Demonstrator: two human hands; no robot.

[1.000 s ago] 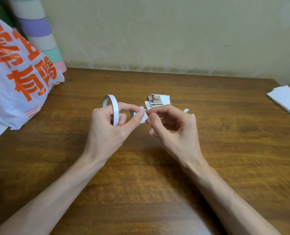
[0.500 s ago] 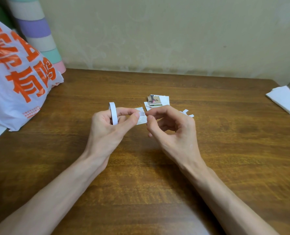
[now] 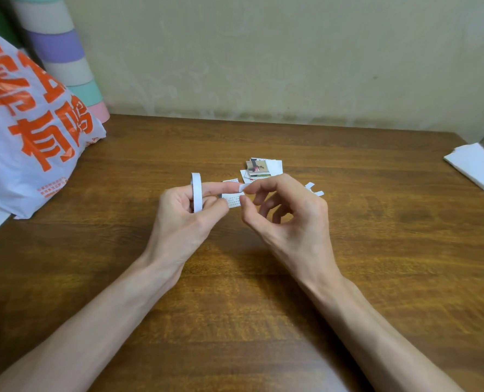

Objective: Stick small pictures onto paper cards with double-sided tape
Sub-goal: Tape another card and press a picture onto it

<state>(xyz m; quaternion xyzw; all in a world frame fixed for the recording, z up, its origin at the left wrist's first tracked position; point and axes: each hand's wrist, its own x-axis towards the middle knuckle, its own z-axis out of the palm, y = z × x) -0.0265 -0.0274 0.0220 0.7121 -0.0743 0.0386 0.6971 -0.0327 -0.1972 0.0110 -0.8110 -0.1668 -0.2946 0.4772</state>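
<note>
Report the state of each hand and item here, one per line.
Left hand: grips the thin white ring of double-sided tape, looped over its index finger.
Right hand: pinches the small white card printed with a grid.
Stack of small pictures: lying flat on the brown wooden table.
White paper scraps: loose on the table.
White plastic bag with orange characters: slumped at the left edge.

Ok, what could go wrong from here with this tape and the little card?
The tape end at your right hand could stick to your fingertips or fold onto itself. The small card, pinched only at its edge by your left hand, may slip or take the tape crooked.
</note>
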